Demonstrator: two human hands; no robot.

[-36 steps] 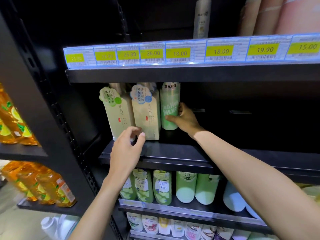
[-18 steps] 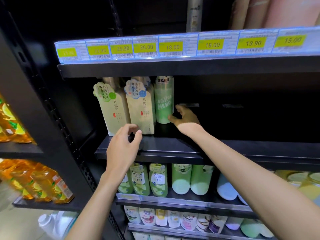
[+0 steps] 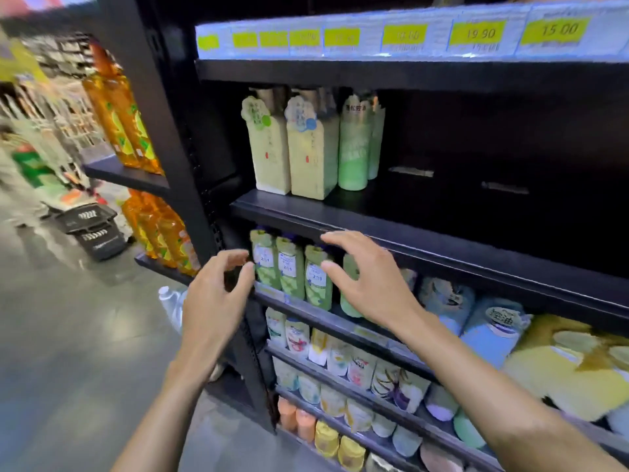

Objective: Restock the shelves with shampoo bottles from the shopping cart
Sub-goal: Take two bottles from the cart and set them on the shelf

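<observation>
Your left hand (image 3: 218, 294) and right hand (image 3: 371, 284) hover empty before the shelf (image 3: 476, 260), fingers loosely spread. A green shampoo bottle (image 3: 354, 148) stands beside two cream bottles (image 3: 306, 148); the shelf's right side is bare, so restocking looks barely begun.

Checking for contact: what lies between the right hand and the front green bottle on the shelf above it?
Head view: only the shelf's black front edge and bare board lie between the right hand and the green shampoo bottle.
</observation>
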